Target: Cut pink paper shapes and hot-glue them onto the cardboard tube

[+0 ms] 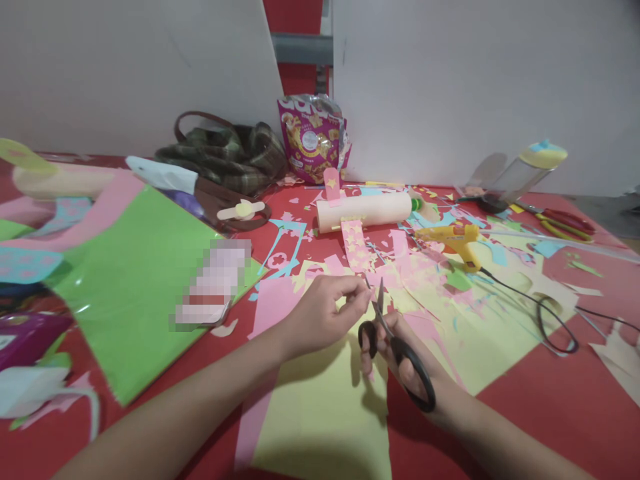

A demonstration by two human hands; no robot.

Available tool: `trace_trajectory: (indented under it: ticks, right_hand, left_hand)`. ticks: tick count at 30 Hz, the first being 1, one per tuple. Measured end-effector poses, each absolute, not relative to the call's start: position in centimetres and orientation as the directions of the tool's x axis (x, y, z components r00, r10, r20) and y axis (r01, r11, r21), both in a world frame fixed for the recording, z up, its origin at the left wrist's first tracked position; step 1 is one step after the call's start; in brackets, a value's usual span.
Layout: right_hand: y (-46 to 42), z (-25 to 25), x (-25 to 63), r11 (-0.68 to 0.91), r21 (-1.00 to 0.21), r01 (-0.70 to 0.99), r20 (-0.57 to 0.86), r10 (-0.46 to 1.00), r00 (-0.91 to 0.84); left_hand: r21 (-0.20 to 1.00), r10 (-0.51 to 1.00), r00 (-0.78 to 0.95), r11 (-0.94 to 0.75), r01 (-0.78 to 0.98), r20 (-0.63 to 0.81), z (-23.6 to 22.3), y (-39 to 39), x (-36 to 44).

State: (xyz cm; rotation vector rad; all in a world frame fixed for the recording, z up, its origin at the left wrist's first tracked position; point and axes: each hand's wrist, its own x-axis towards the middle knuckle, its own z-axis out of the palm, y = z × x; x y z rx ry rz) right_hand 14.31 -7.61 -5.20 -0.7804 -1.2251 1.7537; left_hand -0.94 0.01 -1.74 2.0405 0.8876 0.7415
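My right hand (400,340) grips a pair of scissors (384,321) by the black handles, blades parted and pointing away from me. Just left of the blades, my left hand (334,307) is closed in a pinch; whatever lies between its fingertips is too small to make out. Yellow paper (325,407) lies beneath both hands, with pink paper (273,300) along its left side. Beyond them rests a cream tube (367,210) with a green end, and a pink strip with yellow stars (355,243) lies against its near side.
A yellow glue gun (457,240) with a black cord, red-handled pliers (565,223) and a clear bottle (523,173) are at right. Left are a phone (215,283), a green sheet (130,280) and a plaid bag (225,157). A purple snack bag (313,140) stands behind; paper scraps are scattered around.
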Motion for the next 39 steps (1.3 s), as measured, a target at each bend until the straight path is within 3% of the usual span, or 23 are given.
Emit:
trace_trajectory:
  ticks: [39]
  right_hand:
    - [-7.3,-4.5,13.8,-0.206,-0.940,-0.271,-0.077,0.904,-0.421]
  left_hand:
    - [0.822,0.754,0.648,-0.433,0.370,0.105,-0.7,0.5,-1.4]
